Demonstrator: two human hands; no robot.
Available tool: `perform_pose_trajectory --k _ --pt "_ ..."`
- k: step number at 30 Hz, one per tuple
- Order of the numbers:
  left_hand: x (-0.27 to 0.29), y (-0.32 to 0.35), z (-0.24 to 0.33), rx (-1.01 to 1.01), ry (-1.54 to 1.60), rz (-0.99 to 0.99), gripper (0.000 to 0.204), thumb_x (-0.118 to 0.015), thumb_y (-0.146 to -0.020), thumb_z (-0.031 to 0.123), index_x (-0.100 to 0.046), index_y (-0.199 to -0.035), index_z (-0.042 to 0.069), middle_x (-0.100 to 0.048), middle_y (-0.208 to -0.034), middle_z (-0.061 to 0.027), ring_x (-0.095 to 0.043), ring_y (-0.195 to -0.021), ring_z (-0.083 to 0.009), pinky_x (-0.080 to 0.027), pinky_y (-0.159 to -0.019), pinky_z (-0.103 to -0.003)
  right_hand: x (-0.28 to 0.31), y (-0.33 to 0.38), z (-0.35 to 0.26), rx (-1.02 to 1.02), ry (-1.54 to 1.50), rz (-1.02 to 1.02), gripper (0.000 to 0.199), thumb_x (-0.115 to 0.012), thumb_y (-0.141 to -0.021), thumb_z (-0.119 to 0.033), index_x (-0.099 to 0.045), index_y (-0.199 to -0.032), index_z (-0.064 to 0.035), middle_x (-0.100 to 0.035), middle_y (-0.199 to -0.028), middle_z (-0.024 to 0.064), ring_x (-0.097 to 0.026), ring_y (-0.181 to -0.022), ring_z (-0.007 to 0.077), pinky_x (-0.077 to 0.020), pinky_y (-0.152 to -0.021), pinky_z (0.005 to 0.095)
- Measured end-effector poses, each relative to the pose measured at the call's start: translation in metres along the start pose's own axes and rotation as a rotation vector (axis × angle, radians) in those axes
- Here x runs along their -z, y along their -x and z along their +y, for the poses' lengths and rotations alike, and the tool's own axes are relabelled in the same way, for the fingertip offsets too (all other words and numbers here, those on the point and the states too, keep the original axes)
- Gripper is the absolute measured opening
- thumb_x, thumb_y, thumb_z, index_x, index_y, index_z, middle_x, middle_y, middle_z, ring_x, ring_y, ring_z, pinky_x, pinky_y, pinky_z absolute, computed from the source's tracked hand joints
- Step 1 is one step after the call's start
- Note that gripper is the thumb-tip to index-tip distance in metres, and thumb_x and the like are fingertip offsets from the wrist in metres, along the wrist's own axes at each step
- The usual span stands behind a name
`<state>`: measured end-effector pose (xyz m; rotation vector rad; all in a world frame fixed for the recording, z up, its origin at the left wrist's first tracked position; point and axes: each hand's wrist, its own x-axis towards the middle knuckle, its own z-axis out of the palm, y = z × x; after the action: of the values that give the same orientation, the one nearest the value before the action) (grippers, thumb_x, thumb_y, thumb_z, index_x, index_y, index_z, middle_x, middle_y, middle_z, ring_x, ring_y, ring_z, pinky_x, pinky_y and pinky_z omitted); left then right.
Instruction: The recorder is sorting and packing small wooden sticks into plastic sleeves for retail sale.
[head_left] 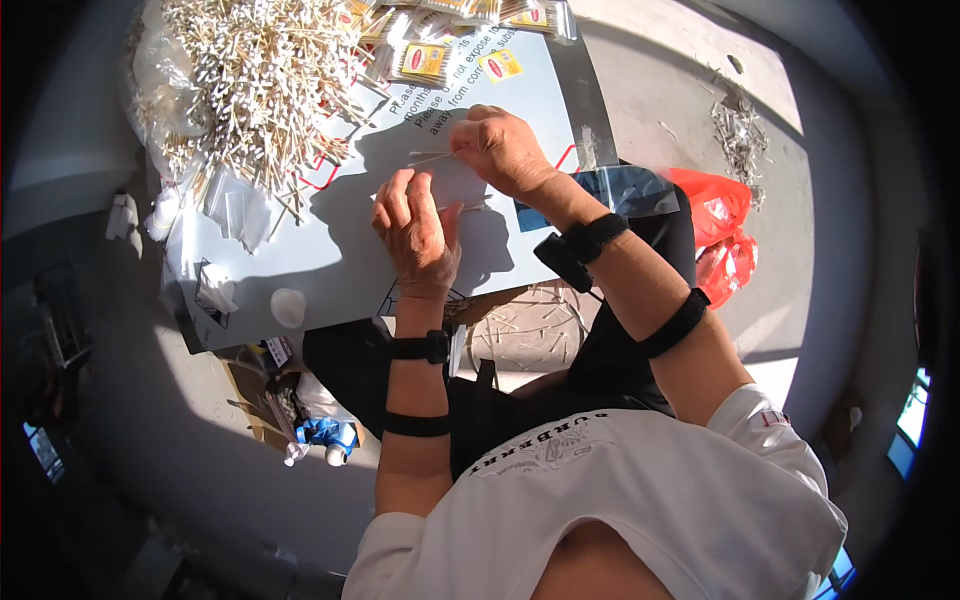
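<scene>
On the board-topped table, my right hand pinches a thin cotton swab, whose end points left from the fingertips. Closer to me and to the left, my left hand is curled, palm down. A few thin swab sticks jut out to the right beside its thumb; the fingers hide the rest of them. Beyond the left hand, a large heap of loose cotton swabs covers the table's far left part. Filled swab packs with yellow labels lie at the far edge.
A loose yellow label card lies near the packs. Clear plastic bags sit below the heap, with a round white piece nearer me. Red plastic bags are at the right. Scattered swabs lie on the floor.
</scene>
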<state>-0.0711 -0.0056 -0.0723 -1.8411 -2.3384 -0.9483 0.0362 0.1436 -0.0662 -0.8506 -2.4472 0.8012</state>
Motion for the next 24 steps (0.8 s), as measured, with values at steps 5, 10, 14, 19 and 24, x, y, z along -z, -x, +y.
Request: perform_pose_trajectory --k 5,10,14,19,24 --pt "0.002 0.005 0.007 -0.072 -0.192 -0.188 0.070 -0.064 -0.087 0.035 -0.037 -0.144 0.005 -0.030 -0.152 -0.0141 -0.029 -0.139 -0.0337 -0.019 -0.113 -0.051 0.008 0.029 -0.001 0.105 -0.011 -0.068 0.004 -0.067 -0.077 -0.010 -0.066 -0.081 -0.0097 -0.059 -0.085 0.0091 -0.060 -0.086 0.0305 -0.0502 -0.073 0.0387" --pt "0.011 0.022 0.018 -0.032 -0.238 -0.417 0.079 -0.050 -0.094 0.047 -0.020 -0.153 0.004 -0.020 -0.159 -0.0148 -0.016 -0.147 -0.0293 -0.008 -0.118 -0.052 0.008 0.061 -0.015 -0.267 -0.459 0.151 0.015 -0.060 -0.083 0.004 -0.066 -0.096 -0.0001 -0.062 -0.108 0.0103 -0.062 -0.099 0.0228 -0.0505 -0.087 0.0306" --pt "0.011 0.028 0.024 -0.009 -0.246 -0.424 0.080 -0.050 -0.093 0.049 -0.021 -0.152 0.003 -0.020 -0.158 -0.0159 -0.016 -0.147 -0.0298 -0.009 -0.118 -0.052 -0.002 0.084 -0.034 -0.366 -0.694 0.321 0.029 -0.051 -0.092 0.005 -0.059 -0.119 0.0025 -0.054 -0.129 0.0109 -0.056 -0.116 0.0191 -0.0446 -0.099 0.0291" --pt "0.001 0.044 0.037 0.055 -0.163 -0.325 0.078 -0.058 -0.091 0.037 -0.025 -0.150 -0.001 -0.023 -0.156 -0.0205 -0.017 -0.147 -0.0325 -0.011 -0.118 -0.050 -0.033 0.093 -0.061 -0.324 -0.846 0.392 0.033 -0.044 -0.096 0.000 -0.053 -0.129 0.0034 -0.043 -0.142 0.0120 -0.044 -0.130 0.0203 -0.0328 -0.110 0.0299" --pt "0.002 0.044 0.039 0.094 -0.129 -0.328 0.080 -0.060 -0.089 0.036 -0.023 -0.149 -0.003 -0.021 -0.157 -0.0214 -0.018 -0.147 -0.0334 -0.011 -0.118 -0.050 -0.027 0.085 -0.050 -0.447 -1.166 0.399 0.033 -0.046 -0.095 0.003 -0.056 -0.126 0.0039 -0.047 -0.140 0.0109 -0.046 -0.127 0.0194 -0.0338 -0.109 0.0294"
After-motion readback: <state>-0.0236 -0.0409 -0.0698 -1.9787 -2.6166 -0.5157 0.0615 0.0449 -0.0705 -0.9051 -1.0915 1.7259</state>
